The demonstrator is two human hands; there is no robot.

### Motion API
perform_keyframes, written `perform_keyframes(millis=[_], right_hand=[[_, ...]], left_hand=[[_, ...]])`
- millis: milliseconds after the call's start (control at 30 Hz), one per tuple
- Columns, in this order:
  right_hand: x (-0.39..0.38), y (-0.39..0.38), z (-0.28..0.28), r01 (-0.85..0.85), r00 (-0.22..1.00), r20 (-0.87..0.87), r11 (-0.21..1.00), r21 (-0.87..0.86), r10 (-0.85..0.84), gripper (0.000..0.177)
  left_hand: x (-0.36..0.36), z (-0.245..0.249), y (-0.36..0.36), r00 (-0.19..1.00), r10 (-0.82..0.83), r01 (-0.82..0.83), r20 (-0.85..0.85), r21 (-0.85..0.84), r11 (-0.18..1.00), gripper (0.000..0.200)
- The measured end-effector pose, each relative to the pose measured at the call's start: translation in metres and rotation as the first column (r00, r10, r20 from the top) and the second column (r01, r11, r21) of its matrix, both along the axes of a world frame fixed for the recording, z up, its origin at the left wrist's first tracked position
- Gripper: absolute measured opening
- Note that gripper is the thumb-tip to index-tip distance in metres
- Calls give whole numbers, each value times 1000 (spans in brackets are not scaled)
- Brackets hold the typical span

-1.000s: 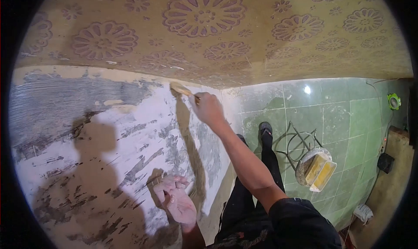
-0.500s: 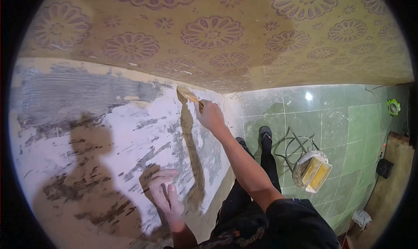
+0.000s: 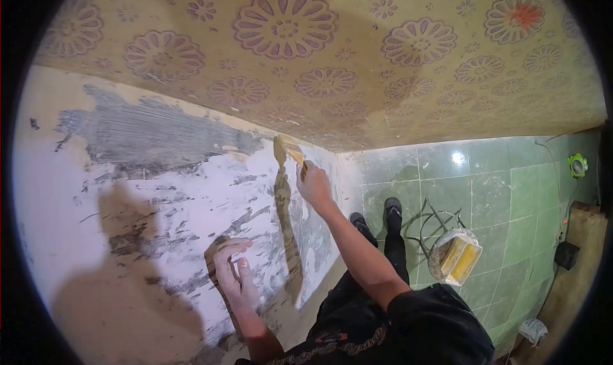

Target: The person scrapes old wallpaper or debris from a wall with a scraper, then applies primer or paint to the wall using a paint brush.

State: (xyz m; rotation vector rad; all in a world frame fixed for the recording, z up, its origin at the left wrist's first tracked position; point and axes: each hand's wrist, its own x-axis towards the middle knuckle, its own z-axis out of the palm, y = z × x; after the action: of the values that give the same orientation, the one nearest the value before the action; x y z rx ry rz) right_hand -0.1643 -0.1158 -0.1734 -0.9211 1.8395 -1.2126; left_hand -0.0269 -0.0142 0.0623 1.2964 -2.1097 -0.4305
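Observation:
My right hand (image 3: 315,186) grips a paintbrush (image 3: 290,152) whose yellowish bristles press against the wall (image 3: 159,193), close under the patterned wallpaper (image 3: 332,59). A tan painted stripe runs down the wall below the brush. The wall is patchy white and grey, with a rough grey patch at its upper left. My left hand (image 3: 233,272) lies flat on the wall lower down, fingers spread, holding nothing. My legs in black trousers reach down to the green tiled floor (image 3: 504,193).
A round bucket with yellow trays on a metal wire stand (image 3: 454,255) sits on the floor to the right. A green roll (image 3: 578,166) lies far right. A brown wooden surface (image 3: 575,269) with a black box borders the right edge.
The brush and my right hand have moved down and slightly right along the wall. My left hand has turned from palm out to flat against the wall. The view has shifted.

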Motion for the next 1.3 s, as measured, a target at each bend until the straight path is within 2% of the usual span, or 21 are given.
perform_keyframes(millis=[67,133,167,200,267,300,333,400,500,567,600,667,767,800,833,900,967,1067,1167,1233,1300], right_hand=[[8,-11,6,-16,1000,-19,1000,-14,15,28],[9,-20,38,-104,992,-89,984,-148,91,26],[8,-19,57,-134,991,-19,980,-147,132,26],[2,-13,77,-129,992,-20,981,-144,127,26],[-5,1,108,-66,989,110,965,-255,97,27],[-8,10,113,-23,991,115,954,-300,61,27],[-11,15,108,-26,991,118,954,-300,64,27],[-15,20,89,-20,987,150,983,-182,48,29],[-8,0,29,-27,999,38,992,-123,31,29],[-7,-15,23,-68,998,-2,998,-18,68,28],[-3,-20,31,-69,998,-2,997,-23,69,28],[1,-27,58,-136,990,5,973,-187,139,27],[-15,-7,124,-152,976,115,955,-255,186,27],[-20,0,136,-145,966,163,943,-301,200,27],[-24,7,140,-124,958,216,953,-277,188,28],[-27,7,126,-120,974,161,964,-238,161,29],[-29,0,108,-98,993,48,976,-192,109,31],[-30,-23,112,-154,988,-39,979,-136,150,30],[-20,-37,152,-213,977,-76,949,-232,200,29],[-26,-31,183,-256,966,-112,930,-265,234,28],[-35,-23,209,-273,961,-66,892,-359,267,30]], left_hand=[[0,3,0,1000,12,-11,-21,59,998,20],[7,0,1,1000,4,-2,-23,94,996,18],[10,1,2,1000,3,1,-30,138,990,17],[10,3,2,1000,-2,7,-31,141,990,17],[8,6,3,999,11,-16,30,145,989,18],[7,9,3,999,14,-19,33,147,989,18],[5,13,2,999,12,-18,42,147,989,19],[5,17,2,998,20,-28,54,143,989,19],[1,18,4,999,34,-27,-41,165,986,20],[-3,24,5,998,20,-28,52,148,989,20],[-3,25,6,998,21,-29,52,143,989,20],[-1,26,7,997,-8,0,75,97,995,20],[-1,39,7,996,-28,25,87,40,999,21],[0,43,9,996,-20,17,84,33,999,21],[0,47,12,998,21,-24,55,50,998,21],[2,55,16,997,70,-71,21,62,996,21],[4,62,16,996,27,-27,86,-1,1000,22],[2,66,21,999,39,-39,31,5,999,22],[4,62,24,998,29,-27,-49,31,999,22],[-2,67,28,998,38,-37,-43,33,999,22],[-5,68,30,998,42,-41,-36,33,999,23]])
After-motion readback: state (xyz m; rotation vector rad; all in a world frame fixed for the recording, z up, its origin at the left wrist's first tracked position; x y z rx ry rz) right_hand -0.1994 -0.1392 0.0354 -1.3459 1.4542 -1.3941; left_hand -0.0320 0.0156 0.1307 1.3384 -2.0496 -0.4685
